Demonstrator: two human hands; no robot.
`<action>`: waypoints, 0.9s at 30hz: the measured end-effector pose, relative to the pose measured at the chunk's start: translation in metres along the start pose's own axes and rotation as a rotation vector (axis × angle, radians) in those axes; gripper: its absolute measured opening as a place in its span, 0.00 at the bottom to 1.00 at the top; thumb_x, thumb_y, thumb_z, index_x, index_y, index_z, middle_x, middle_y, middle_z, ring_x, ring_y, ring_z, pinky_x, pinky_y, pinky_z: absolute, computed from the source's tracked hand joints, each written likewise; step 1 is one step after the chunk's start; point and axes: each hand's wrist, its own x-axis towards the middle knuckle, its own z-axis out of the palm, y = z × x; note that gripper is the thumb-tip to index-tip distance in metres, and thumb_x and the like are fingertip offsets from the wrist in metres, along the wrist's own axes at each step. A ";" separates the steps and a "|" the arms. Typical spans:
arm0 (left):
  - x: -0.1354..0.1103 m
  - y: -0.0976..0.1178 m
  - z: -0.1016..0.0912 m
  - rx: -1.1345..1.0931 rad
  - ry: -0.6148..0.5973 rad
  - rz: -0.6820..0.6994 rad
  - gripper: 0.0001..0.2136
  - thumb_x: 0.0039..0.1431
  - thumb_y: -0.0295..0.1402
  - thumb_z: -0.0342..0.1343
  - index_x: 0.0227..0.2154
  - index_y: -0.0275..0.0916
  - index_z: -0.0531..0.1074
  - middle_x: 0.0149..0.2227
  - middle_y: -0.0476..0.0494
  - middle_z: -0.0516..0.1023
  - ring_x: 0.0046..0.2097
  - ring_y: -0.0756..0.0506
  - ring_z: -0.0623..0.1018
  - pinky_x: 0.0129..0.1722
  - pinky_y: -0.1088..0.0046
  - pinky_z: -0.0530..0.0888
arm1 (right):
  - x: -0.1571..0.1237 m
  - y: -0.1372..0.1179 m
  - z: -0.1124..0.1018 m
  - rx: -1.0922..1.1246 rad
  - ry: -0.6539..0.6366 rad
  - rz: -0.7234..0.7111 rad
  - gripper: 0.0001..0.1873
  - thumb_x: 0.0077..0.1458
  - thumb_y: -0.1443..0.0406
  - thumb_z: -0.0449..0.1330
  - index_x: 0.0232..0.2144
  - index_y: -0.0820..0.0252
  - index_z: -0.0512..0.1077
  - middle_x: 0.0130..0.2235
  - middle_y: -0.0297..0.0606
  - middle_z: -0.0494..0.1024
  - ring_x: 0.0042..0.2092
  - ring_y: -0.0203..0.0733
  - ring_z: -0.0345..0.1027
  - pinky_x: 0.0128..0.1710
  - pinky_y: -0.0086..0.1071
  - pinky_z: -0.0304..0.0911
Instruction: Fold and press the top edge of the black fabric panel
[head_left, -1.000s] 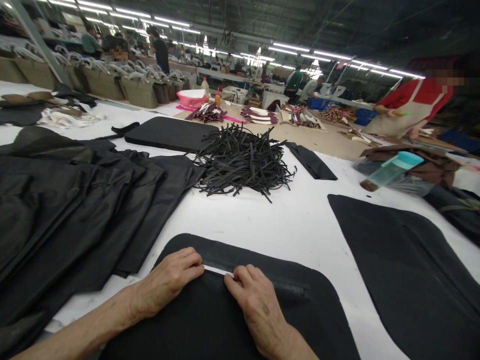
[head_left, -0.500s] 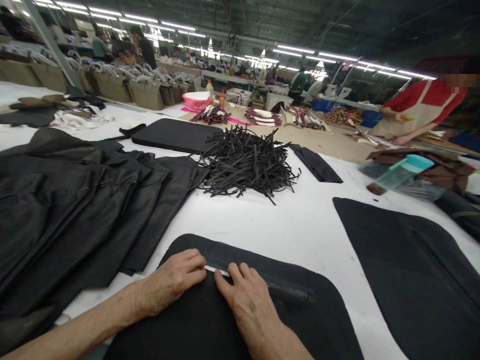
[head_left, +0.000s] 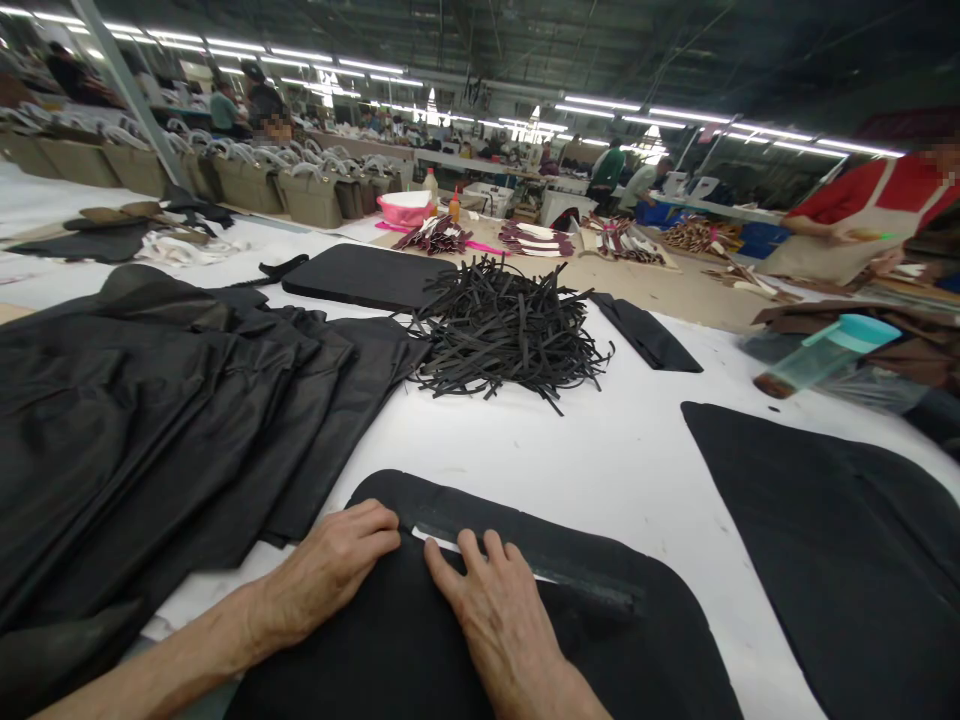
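A black panel (head_left: 405,650) with rounded corners lies before me on the white table, with a long slot across its upper part. White shows through the slot as a thin strip (head_left: 433,538) between my hands. My left hand (head_left: 330,565) is closed, its thumb and bent fingers pressed together on the panel at the slot's left end; whatever is under the fingertips is hidden. To its right, my right hand (head_left: 499,600) rests on the panel with fingers apart, the tips along the slot's edge.
Black fabric pieces (head_left: 187,400) overlap at the left. A heap of thin black strips (head_left: 517,325) sits beyond the panel, beside a thick black slab (head_left: 360,277). Another black panel (head_left: 832,530) and a bottle (head_left: 825,355) are at right. A person in red (head_left: 870,210) stands across the table.
My left hand has shifted slightly left along the slot, uncovering more of the white strip. The right hand stays at the slot. The whole view has shifted a little to the right.
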 end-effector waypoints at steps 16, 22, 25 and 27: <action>0.000 0.005 -0.007 0.263 -0.215 -0.044 0.24 0.54 0.15 0.41 0.49 0.46 0.62 0.48 0.44 0.67 0.47 0.42 0.68 0.48 0.61 0.71 | -0.008 0.008 -0.002 0.072 -0.013 0.010 0.27 0.52 0.75 0.55 0.54 0.55 0.61 0.41 0.44 0.71 0.38 0.53 0.65 0.32 0.45 0.67; 0.011 0.034 0.017 0.400 0.036 0.010 0.23 0.50 0.15 0.42 0.48 0.37 0.62 0.48 0.39 0.72 0.48 0.41 0.71 0.46 0.61 0.75 | -0.012 0.006 -0.006 0.119 0.001 0.032 0.27 0.52 0.75 0.53 0.54 0.57 0.60 0.43 0.43 0.68 0.40 0.52 0.62 0.36 0.47 0.66; 0.014 0.045 0.037 0.405 0.030 0.052 0.23 0.49 0.15 0.43 0.49 0.34 0.61 0.46 0.38 0.73 0.47 0.41 0.73 0.44 0.65 0.77 | -0.017 0.010 -0.012 0.166 -0.018 0.023 0.25 0.51 0.72 0.56 0.52 0.60 0.60 0.43 0.42 0.68 0.40 0.50 0.60 0.39 0.46 0.66; 0.014 0.047 0.046 0.467 0.041 0.066 0.22 0.48 0.14 0.43 0.47 0.31 0.63 0.44 0.37 0.74 0.45 0.41 0.74 0.44 0.66 0.77 | -0.022 0.016 -0.014 0.206 -0.041 -0.004 0.30 0.46 0.69 0.61 0.52 0.63 0.60 0.43 0.42 0.67 0.40 0.50 0.59 0.40 0.45 0.65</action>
